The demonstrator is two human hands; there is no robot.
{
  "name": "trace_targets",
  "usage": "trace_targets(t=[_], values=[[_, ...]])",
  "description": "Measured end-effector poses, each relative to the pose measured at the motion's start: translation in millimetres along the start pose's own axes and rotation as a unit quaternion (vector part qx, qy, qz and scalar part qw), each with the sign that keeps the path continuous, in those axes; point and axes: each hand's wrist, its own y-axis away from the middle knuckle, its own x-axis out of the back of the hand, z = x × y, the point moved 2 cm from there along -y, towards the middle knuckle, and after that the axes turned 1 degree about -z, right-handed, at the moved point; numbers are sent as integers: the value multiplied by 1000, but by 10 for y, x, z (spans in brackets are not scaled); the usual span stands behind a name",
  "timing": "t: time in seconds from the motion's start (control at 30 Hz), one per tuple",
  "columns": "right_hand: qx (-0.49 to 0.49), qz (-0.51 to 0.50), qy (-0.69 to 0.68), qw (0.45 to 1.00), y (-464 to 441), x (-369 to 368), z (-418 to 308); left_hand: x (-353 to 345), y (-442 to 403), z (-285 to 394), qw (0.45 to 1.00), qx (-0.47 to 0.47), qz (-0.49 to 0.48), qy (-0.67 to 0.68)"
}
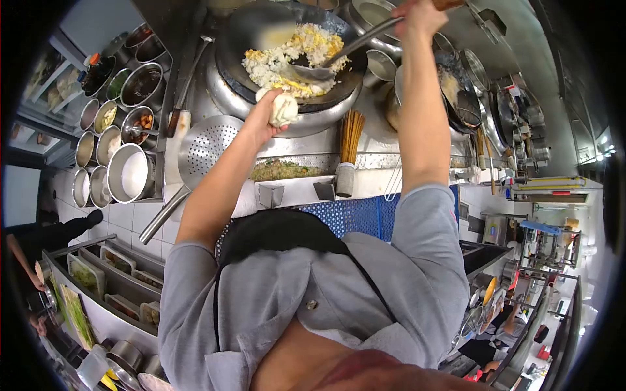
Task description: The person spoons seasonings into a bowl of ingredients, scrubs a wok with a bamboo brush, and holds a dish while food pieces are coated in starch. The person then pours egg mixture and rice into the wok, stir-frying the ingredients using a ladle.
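Fried rice with egg (pixel 261 64) lies in a dark wok (pixel 235 49) on the stove. My left hand (pixel 264 117) is closed round a folded, pale cloth (pixel 284 109) at the wok's near rim. Up at the right, my right hand (pixel 420 18) grips the handle of a ladle (pixel 365 39). The ladle's metal bowl rests among the rice, tilted. How far the cloth wraps the rim is hidden by my fingers.
A perforated strainer (pixel 207 146) lies left of the wok, its handle jutting toward me. A bamboo brush (pixel 351 146) stands at the stove's front edge. Metal pots of ingredients (pixel 130 173) crowd the left side. Another person (pixel 65 228) is at far left.
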Motion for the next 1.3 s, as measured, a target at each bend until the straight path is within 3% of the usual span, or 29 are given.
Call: trace_targets(t=[0.03, 0.07, 0.1, 0.17, 0.2, 0.27, 0.33, 0.37, 0.43, 0.5, 0.57, 0.63, 0.67, 0.73, 0.8, 0.83, 0.9, 0.97, 1.0, 1.03, 1.07, 1.17, 1.23, 1.3], values=[[0, -6, 66, 998, -54, 10, -149, 35, -38, -1, 1000, 17, -5, 8], [40, -17, -94, 995, -214, 103, -56, 53, -65, 28, 999, 33, -11, 18], [76, -14, -156, 985, -238, 205, 26, 10, -97, 75, 999, 28, -2, 38], [87, 96, -100, 986, 40, 242, 543, -125, -198, 69, 996, 31, 21, 80], [57, 138, -141, 979, 190, 164, 815, -103, -312, 40, 995, 37, 29, 86], [-9, 94, -146, 985, 396, -89, 530, -121, -337, 46, 995, 13, 71, 75], [-66, -11, -75, 995, 395, -291, -125, -236, -29, 29, 988, 17, 123, 87], [-86, -69, -45, 993, 334, -453, -451, -369, 273, 170, 992, 25, 94, 84], [-104, -145, -144, 973, 279, -333, -1011, -536, 909, 303, 994, 57, 47, 85], [-141, -258, -255, 921, 226, -156, -1062, -467, 921, 346, 996, 60, 22, 70], [-88, -79, -104, 988, 588, -429, -647, -151, 522, 165, 998, 38, -40, 40], [-33, -43, -181, 982, 564, -555, -183, -69, 572, -157, 991, -37, 93, 89], [-1, -36, -182, 983, 411, -572, -229, 40, 592, -350, 990, -35, 67, 120], [-47, -68, -138, 987, 268, -541, -656, 80, 956, -613, 984, -8, 54, 167], [-67, -99, -118, 986, 91, -516, -1018, -195, 1531, -258, 984, 49, 77, 151], [-70, -121, -110, 984, 41, -450, -1101, -304, 1453, -90, 978, 18, 46, 202], [-83, -137, -100, 982, 151, -374, -1074, -513, 1320, 377, 988, 66, 57, 125], [-64, -87, -34, 994, 526, -386, -718, -263, 694, 39, 997, 23, 28, 65], [-20, -66, -84, 994, 669, -415, -490, -47, 344, -206, 998, 5, -23, 65], [31, -44, -139, 989, 672, -476, -366, -5, 269, -393, 990, -29, 36, 135], [44, -66, -153, 985, 595, -459, -412, 22, 409, -473, 989, -22, 34, 146], [-74, -93, -115, 986, 478, -343, -950, -131, 1003, -442, 982, -71, 48, 170], [-47, -136, -89, 986, 424, -330, -1087, -249, 927, -116, 982, -15, 88, 169], [-20, -120, -76, 990, 468, -359, -1279, 2, 325, 82, 994, 2, -40, 98]])
